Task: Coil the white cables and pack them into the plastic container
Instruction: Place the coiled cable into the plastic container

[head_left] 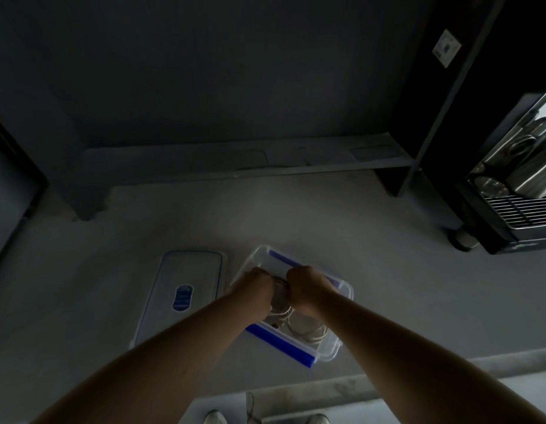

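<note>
A clear plastic container (pixel 330 351) with blue clip edges sits on the pale counter in front of me, turned at an angle. Coiled white cables (pixel 308 327) lie in its near half. My left hand (pixel 256 284) and my right hand (pixel 307 286) are both down inside the container, close together, each closed on another cable coil (pixel 280 296) held between them. The dim light hides how the fingers lie on it.
The container's lid (pixel 189 280) with a blue label lies flat to the left of the container. A dark appliance with metal cups and a wire grille (pixel 519 191) stands at the right. A low ledge (pixel 235 160) runs along the back wall.
</note>
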